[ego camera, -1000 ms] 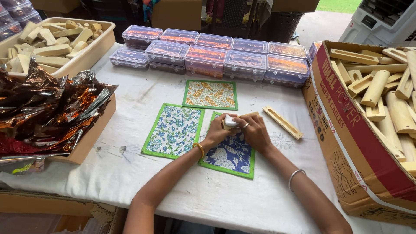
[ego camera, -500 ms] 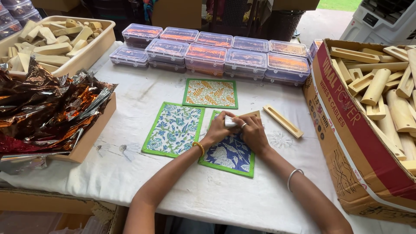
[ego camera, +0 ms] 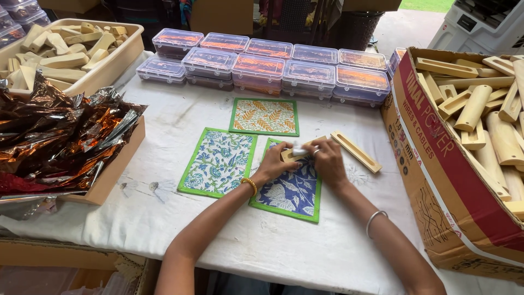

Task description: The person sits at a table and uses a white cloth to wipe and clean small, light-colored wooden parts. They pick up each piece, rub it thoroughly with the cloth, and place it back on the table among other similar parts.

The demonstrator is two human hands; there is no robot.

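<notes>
My left hand [ego camera: 279,161] and my right hand [ego camera: 327,158] meet over a blue patterned cloth mat with a green border [ego camera: 289,188]. Together they grip a pale wooden piece [ego camera: 295,152]. A small white object shows between the fingertips; what it is cannot be told. A yellow bangle sits on my left wrist and a silver one on my right. A second slotted wooden strip [ego camera: 356,151] lies on the white tablecloth just right of my right hand.
Two more mats lie nearby: a white-blue floral one [ego camera: 218,162] and an orange leaf one [ego camera: 265,116]. Several lidded plastic boxes [ego camera: 262,63] line the back. A cardboard box of wooden pieces [ego camera: 480,142] stands right; a foil-filled box [ego camera: 60,142] and a crate of pieces [ego camera: 65,52] stand left.
My hands stay together over the blue mat with the wooden piece. The fingers shift slightly; nothing else has moved.
</notes>
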